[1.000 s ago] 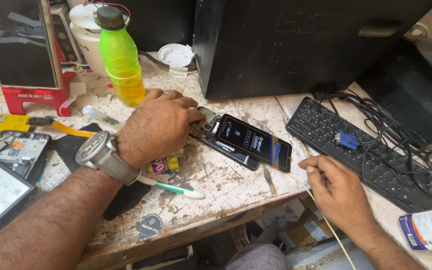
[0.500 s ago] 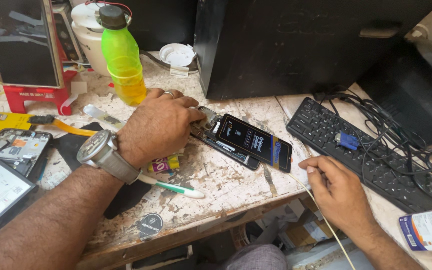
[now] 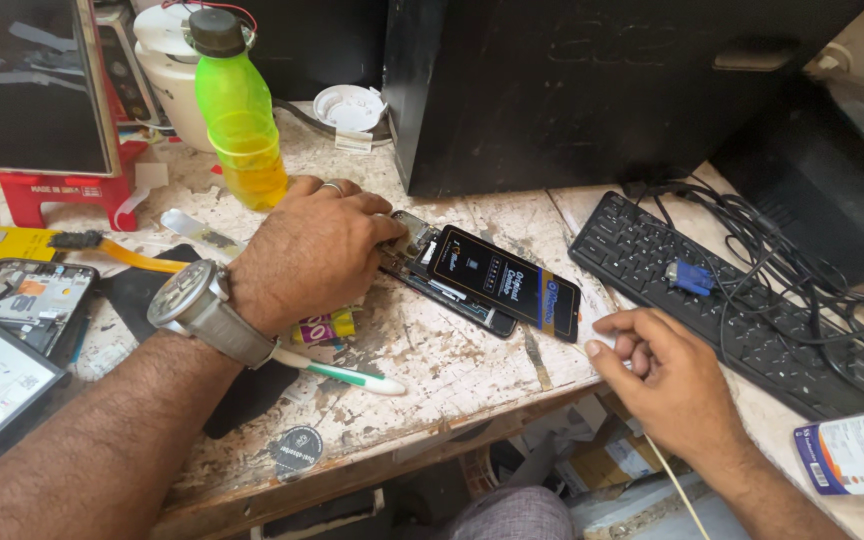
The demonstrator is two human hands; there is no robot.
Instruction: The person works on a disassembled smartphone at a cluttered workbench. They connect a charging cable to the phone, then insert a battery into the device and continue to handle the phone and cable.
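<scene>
An opened black phone [image 3: 497,280] lies on the worn white workbench [image 3: 432,370], its dark panel with an orange and blue label facing up. My left hand [image 3: 307,250], with a ring and a metal wristwatch [image 3: 197,305], grips the phone's far left end, where the inner parts show. My right hand [image 3: 662,375] rests at the bench's front edge just right of the phone, fingers curled. A thin pale wire [image 3: 677,485] runs down from it.
A green bottle [image 3: 237,110] of yellow liquid stands behind my left hand. A toothbrush [image 3: 347,375] lies under my left wrist. A black keyboard [image 3: 742,310] with tangled cables sits at the right, a black computer case [image 3: 572,80] behind, and phone parts [image 3: 22,300] at the left.
</scene>
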